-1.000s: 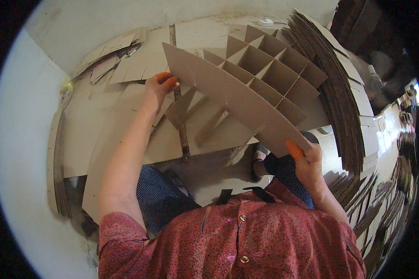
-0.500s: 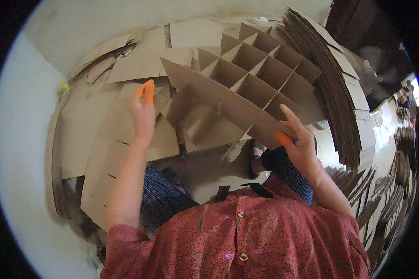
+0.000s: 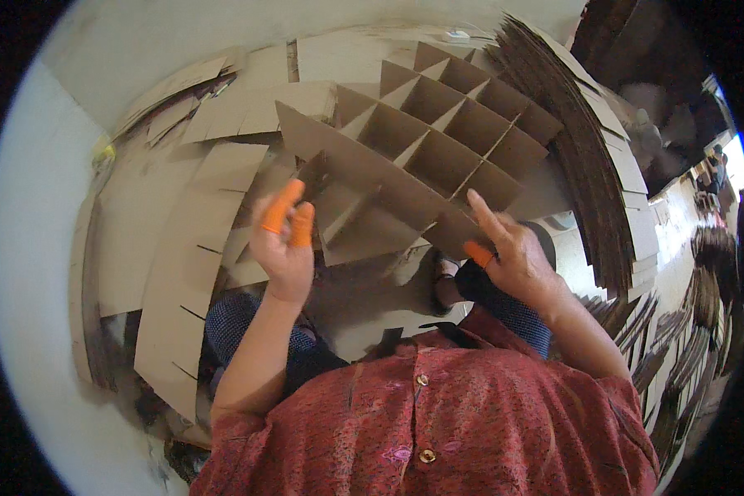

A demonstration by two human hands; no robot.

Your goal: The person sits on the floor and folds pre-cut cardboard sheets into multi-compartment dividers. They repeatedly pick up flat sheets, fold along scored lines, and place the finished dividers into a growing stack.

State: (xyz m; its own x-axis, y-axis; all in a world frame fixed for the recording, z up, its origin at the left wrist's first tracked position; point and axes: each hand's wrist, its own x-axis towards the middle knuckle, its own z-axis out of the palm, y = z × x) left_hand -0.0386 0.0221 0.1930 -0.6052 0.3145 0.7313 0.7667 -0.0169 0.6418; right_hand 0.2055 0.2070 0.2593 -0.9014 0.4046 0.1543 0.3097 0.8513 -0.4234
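A brown cardboard divider grid [image 3: 438,140] with several open cells stands in front of me, tilted up toward the far side. My right hand [image 3: 512,256] holds the near right end of its long front strip, index finger stretched along the card and an orange-capped thumb pressed against it. My left hand [image 3: 285,244] is raised at the grid's near left corner. Its fingers point up and close together, two of them in orange caps, and it holds nothing. It sits just beside a short cross strip [image 3: 314,178]; I cannot tell whether it touches.
Long slotted cardboard strips [image 3: 182,273] lie fanned out to my left. A thick stack of cardboard sheets [image 3: 591,165] curves along the right of the grid, with more piles [image 3: 686,355] lower right. Flat sheets [image 3: 248,107] lie behind. My knees are below the grid.
My left hand let go of the long strip's far end, swung out over the slotted strips, then came back near the grid's left corner. The grid has tipped nearer to me.
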